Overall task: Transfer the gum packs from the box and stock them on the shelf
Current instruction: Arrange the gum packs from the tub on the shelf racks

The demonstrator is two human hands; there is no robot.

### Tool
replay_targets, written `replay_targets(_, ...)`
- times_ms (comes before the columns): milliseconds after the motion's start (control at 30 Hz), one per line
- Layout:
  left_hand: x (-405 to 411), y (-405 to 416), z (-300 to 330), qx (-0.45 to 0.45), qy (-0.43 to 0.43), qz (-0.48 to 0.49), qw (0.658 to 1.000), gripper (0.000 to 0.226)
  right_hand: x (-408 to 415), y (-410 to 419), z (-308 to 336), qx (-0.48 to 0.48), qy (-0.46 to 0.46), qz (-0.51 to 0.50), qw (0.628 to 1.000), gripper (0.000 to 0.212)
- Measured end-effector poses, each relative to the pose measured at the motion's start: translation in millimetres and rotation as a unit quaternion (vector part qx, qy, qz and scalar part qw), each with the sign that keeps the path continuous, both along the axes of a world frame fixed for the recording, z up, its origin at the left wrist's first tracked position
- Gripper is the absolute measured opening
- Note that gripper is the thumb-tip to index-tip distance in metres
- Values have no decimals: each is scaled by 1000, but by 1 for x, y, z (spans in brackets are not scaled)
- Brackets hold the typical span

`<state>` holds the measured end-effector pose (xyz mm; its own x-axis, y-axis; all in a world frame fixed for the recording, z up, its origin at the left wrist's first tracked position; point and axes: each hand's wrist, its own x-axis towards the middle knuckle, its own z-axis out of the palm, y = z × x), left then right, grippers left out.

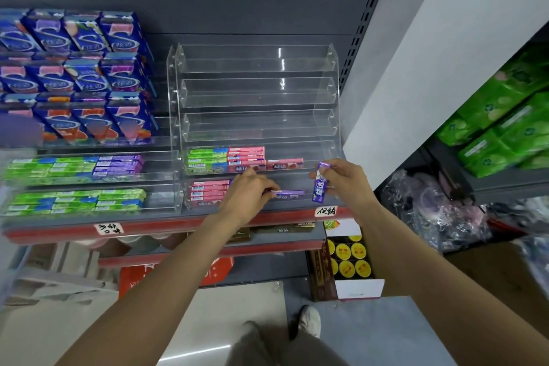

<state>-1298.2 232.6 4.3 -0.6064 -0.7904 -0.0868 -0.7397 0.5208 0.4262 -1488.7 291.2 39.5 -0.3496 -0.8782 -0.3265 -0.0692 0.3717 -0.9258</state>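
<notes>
My right hand [346, 179] grips a slim purple foil gum pack [320, 182] upright, waiting its turn. Left of it, my left hand [248, 191] pinches another purple pack [289, 193] flat, sliding it into the bottom tier of the clear acrylic stepped rack [258, 127] (beside pink packs [208, 192]); upper tiers hold nothing.
</notes>
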Motion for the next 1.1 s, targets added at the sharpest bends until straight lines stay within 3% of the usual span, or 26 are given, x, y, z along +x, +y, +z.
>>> replay_targets(300, 4, -3, 0, -30, -59, -62, 996, 33, -6, 1, -3, -11, -56, -46, 997, 7)
replay_targets(433, 8, -3, 1, -34, -61, -56, 996, 32, -7, 1, -2, -27, -73, -42, 996, 15)
replay_targets(667, 15, -3, 0, -5, -24, -31, 999, 37, 1, -4, -13, -21, -12, -36, 999, 6)
replay_targets(767, 26, -4, -3, 0, -10, 14, 1000, 36, 5, -6, -20, -31, 34, -10, 999, 15)
replay_targets(1100, 10, -4, -6, -41, -106, -28, 993, 51, 8, -9, -34, -24, 82, -24, 996, 9)
